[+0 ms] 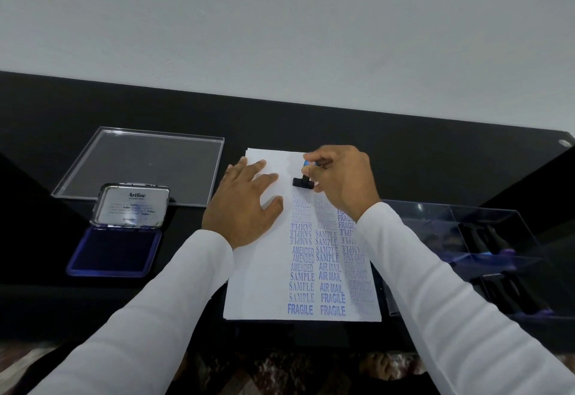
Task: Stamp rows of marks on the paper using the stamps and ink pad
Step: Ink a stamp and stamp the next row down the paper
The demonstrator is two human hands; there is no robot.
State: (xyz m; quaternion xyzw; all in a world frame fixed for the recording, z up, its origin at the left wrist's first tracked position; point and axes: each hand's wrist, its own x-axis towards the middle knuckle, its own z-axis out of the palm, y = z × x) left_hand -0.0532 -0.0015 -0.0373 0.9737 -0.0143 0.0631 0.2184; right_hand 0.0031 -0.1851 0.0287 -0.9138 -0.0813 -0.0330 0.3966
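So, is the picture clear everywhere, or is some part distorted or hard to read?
Head view: wide-angle lens bends the table edge; near marks on the paper are sharp, those by the stamp faint; glare whitens the ink pad lid; the right tray is dim.

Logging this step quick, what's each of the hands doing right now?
Left hand: open, fingers flat on the white stamped paper sheet.
Right hand: gripping the small black rubber stamp.
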